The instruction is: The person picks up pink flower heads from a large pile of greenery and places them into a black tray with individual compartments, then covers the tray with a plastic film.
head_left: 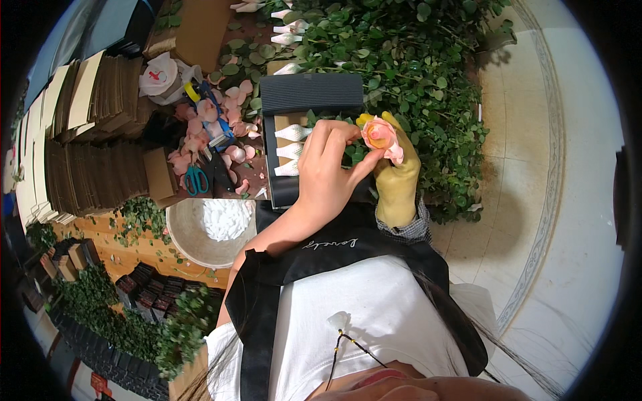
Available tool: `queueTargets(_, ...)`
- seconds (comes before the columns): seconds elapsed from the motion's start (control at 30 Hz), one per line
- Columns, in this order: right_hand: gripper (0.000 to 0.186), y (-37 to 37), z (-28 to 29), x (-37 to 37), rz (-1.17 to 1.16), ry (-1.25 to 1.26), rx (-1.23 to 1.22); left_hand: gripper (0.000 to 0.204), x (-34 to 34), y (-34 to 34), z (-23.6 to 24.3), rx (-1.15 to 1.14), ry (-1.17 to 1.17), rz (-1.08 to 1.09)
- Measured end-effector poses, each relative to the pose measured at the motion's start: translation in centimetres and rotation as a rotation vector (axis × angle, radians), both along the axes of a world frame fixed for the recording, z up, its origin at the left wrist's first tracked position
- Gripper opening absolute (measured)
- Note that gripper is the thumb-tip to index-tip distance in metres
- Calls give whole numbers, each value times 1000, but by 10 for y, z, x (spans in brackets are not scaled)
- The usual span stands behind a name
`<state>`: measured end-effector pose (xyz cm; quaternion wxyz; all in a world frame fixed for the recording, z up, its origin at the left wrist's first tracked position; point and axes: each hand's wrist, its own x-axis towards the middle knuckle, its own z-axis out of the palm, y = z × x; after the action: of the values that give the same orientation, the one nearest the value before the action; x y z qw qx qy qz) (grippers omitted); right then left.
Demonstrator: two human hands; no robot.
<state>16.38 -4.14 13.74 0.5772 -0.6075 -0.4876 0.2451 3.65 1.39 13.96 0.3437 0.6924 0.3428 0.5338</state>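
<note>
A pink rose (378, 136) with a yellowish centre faces up between my two hands. My right hand (398, 184), in a yellow glove, is closed around the rose from behind and below; its stem is hidden. My bare left hand (331, 164) has its thumb and fingers closed on the left side of the bloom, at the petals. Just left of it, several white net-sleeved flower heads (292, 133) lie in a row in a dark tray (271, 155). A black ribbed pad (311, 92) crosses the tray's far end.
Leafy green stems (428, 87) are heaped at the far right. Loose pink petals (195, 142) lie around teal-handled scissors (196, 180) on the left. Beyond them stand cardboard stacks (100, 164). A pale bowl (182, 234) of small white pieces is near my left forearm.
</note>
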Motion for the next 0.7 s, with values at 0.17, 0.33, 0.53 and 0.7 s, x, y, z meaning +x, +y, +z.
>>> queueTargets(0.17,31,11,5,6,-70,-613,180,43,2,0,-1,-41,-6,10)
queueTargets(0.33,32,14,10,4,-99,-787,107,45,1,2,1,-119,9,-12)
queueTargets(0.53,35,11,11,3,-92,-743,86,49,1,1,3,-161,-57,-38)
queueTargets(0.7,27,14,13,-3,-124,-650,91,45,3,2,-5,-106,-94,-31)
